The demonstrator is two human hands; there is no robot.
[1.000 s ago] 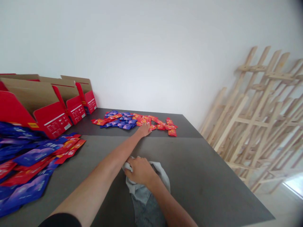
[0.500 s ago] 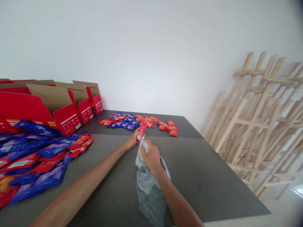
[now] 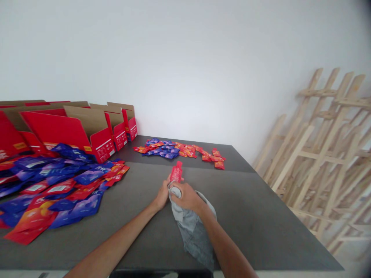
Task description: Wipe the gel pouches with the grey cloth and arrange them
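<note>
Near the middle of the dark table, my left hand point(image 3: 163, 193) is closed around the lower part of a red packet point(image 3: 176, 173), whose narrower top end points away from me. My right hand point(image 3: 185, 196) grips a grey cloth point(image 3: 191, 229) and presses a bunched end of it against the packet's lower end. The rest of the cloth hangs down toward me beside my right forearm. Part of the packet and most of my left fingers are hidden behind the cloth and my right hand.
A heap of blue and red pouches point(image 3: 62, 185) covers the table's left side. Behind it stand open red cardboard boxes point(image 3: 102, 146). Small blue sachets point(image 3: 165, 150) and orange sachets point(image 3: 187, 150) lie at the back. Wooden easels point(image 3: 315, 154) lean by the white wall at right.
Both hands have come nearer to me with the packet and cloth. The cloth now covers the packet's lower end. The view has shifted a little to the left.
</note>
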